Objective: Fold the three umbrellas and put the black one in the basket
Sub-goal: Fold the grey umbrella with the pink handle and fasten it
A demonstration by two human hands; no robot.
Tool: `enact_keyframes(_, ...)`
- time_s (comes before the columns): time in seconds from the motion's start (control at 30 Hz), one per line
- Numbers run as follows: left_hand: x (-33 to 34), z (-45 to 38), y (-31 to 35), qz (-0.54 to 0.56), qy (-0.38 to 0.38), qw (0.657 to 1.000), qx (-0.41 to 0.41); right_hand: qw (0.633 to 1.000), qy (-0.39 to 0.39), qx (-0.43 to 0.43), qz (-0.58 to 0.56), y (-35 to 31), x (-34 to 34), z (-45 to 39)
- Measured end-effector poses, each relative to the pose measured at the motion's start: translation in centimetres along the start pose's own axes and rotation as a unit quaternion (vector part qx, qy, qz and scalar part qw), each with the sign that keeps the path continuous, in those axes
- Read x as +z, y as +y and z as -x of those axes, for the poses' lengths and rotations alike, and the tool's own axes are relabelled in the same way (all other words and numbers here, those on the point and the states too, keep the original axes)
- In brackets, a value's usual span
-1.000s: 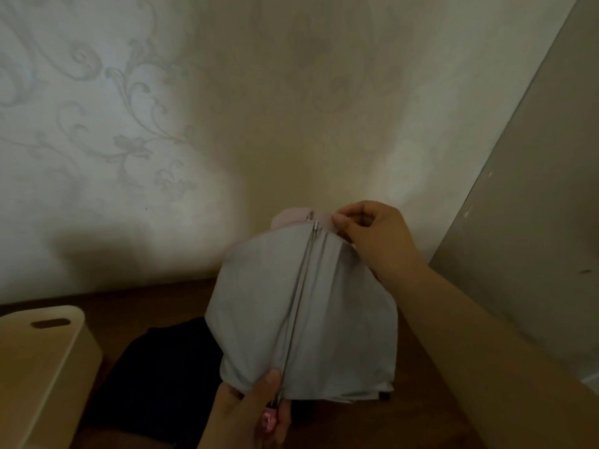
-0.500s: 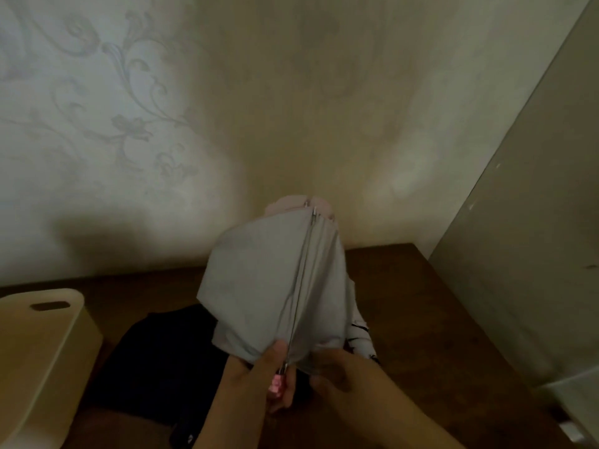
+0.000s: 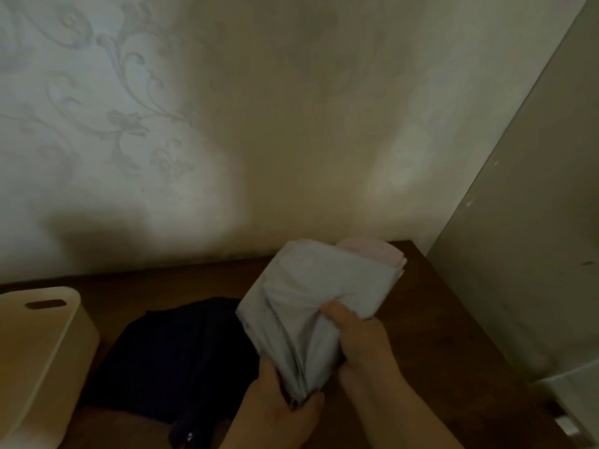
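I hold a pale grey umbrella (image 3: 319,286) with a pink top end above the brown table (image 3: 447,335). Its cloth is gathered into a loose bundle that leans to the upper right. My left hand (image 3: 278,413) grips its lower end from below. My right hand (image 3: 363,341) clasps the gathered cloth on the right side. The black umbrella (image 3: 175,354) lies crumpled on the table to the left of my hands, its strap hanging at the near edge. A cream basket (image 3: 39,345) with a handle slot stands at the far left. A third umbrella is not visible.
A patterned wall (image 3: 227,124) rises right behind the table. A tall pale panel (image 3: 531,241) closes off the right side. A light object (image 3: 570,396) sits at the lower right corner.
The grey umbrella went from spread panels with a visible metal rib to a gathered bundle. My right hand came down from its top end and closed around the cloth.
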State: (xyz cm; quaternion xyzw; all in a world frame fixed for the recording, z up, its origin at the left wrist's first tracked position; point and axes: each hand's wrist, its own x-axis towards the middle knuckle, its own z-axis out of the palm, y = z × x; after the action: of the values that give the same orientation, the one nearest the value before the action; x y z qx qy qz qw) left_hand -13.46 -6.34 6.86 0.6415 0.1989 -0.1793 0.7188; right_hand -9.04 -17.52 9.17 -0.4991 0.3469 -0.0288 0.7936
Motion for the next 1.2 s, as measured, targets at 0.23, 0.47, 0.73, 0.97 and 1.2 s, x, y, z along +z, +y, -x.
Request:
enact_keyframes(0.23,-1.8,-1.4,-1.5,-0.023,-0.07,0.997,-0.011,0.992,-0.019,-0.073,-0.096,-1.3,-0.2,-0.2)
enact_keyframes(0.47,-0.8,-3.5,0.3,-0.074,-0.13,0.989,-0.011,0.989,-0.043,-0.068,-0.121,-0.3,-0.3,0.3)
enact_keyframes(0.73,-0.7,-1.8,1.6,0.137,-0.205,0.961,-0.127,0.983,-0.085,-0.111,-0.116,1.0,-0.1,0.8)
enact_keyframes(0.97,-0.6,-3.0,1.5,0.199,-0.141,0.964,-0.107,0.969,-0.171,-0.097,-0.147,1.3,-0.5,1.1)
enact_keyframes(1.2,-0.9,-3.6,1.0,0.16,-0.042,0.985,0.045,0.974,-0.116,-0.105,-0.166,-1.8,-1.5,-0.3)
